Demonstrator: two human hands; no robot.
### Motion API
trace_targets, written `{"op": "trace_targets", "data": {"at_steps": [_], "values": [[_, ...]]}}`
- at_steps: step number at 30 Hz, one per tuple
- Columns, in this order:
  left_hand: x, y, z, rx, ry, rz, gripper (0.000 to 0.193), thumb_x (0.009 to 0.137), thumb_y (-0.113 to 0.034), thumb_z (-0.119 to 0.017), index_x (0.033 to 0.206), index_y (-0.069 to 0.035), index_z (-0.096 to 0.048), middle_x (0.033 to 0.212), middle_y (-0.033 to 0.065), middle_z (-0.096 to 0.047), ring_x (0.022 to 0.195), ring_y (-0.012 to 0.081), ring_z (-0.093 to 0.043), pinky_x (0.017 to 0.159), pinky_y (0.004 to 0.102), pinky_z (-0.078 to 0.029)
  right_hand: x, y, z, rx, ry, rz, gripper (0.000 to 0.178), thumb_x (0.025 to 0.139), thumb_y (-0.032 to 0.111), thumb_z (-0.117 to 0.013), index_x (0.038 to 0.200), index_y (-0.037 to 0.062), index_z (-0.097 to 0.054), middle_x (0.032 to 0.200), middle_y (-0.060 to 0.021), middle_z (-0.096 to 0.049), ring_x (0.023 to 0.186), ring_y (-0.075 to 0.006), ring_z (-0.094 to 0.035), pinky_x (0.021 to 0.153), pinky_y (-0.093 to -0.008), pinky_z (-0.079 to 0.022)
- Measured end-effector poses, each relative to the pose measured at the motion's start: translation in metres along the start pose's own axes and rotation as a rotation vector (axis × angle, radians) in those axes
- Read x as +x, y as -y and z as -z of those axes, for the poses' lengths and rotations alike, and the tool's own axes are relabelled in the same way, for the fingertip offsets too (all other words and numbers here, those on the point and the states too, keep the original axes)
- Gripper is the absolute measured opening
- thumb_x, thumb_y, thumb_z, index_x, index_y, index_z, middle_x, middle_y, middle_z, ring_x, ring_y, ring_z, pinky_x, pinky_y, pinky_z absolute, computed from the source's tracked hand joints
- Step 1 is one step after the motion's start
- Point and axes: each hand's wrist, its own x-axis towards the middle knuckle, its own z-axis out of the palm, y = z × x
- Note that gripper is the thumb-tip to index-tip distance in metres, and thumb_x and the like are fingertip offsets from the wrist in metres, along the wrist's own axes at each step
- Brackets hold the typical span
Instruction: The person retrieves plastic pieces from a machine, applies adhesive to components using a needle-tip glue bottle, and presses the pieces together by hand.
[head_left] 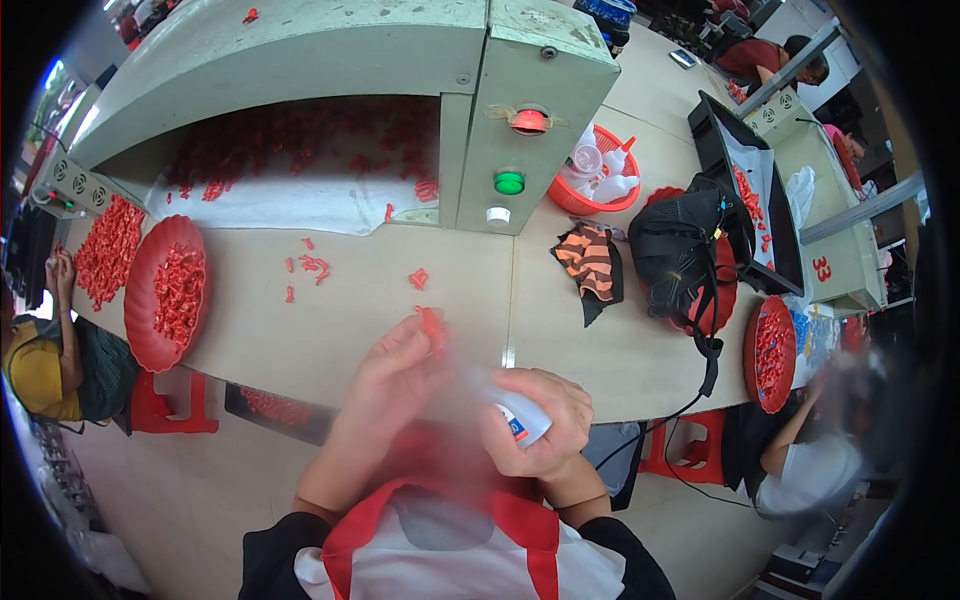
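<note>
My left hand (pixel 395 362) pinches a small red plastic piece (pixel 432 328) upright above the front of the table. Wrapped around a white squeeze bottle (pixel 527 412) with a blue and red label is my right hand (pixel 556 408). The bottle tilts toward the red piece; its tip is blurred, so I cannot tell whether it touches. Beyond my left hand, a few similar loose red pieces (pixel 315 266) and another single piece (pixel 418 279) lie on the pale tabletop (pixel 370 255).
A pale green machine (pixel 545 75) with red pieces on its white sheet stands ahead. At left are a red bowl (pixel 140 300) and a heap of pieces (pixel 108 245). On the right sit an orange basket (pixel 612 205) of bottles, a striped cloth (pixel 592 262) and a black bag (pixel 675 240).
</note>
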Motion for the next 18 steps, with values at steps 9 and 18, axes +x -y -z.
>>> {"op": "trace_targets", "data": {"at_steps": [9, 18], "values": [[0.0000, -0.0012, -0.0042, 0.101, -0.003, 0.023, 0.025, 0.086, -0.014, -0.052, 0.109, -0.006, -0.051, 0.099, 0.0016, -0.053, 0.092, 0.0112, -0.051, 0.085, 0.0277, -0.041, -0.0005, -0.0021, 0.0020, -0.006, -0.025, 0.011, 0.029, 0.062, 0.008, -0.071, 0.088, 0.0028, -0.060, 0.075, -0.0083, -0.064, 0.053, -0.0200, -0.059, 0.050, -0.0257, -0.046], [0.0004, 0.0000, -0.0046, 0.077, -0.010, 0.020, 0.025, 0.085, -0.012, -0.053, 0.109, -0.005, -0.051, 0.100, 0.0022, -0.054, 0.092, 0.0117, -0.051, 0.085, 0.0287, -0.041, 0.0003, -0.0028, 0.0041, 0.017, -0.020, -0.003, 0.027, 0.062, 0.008, -0.071, 0.087, 0.0027, -0.060, 0.075, -0.0088, -0.064, 0.055, -0.0202, -0.060, 0.051, -0.0260, -0.047]]}}
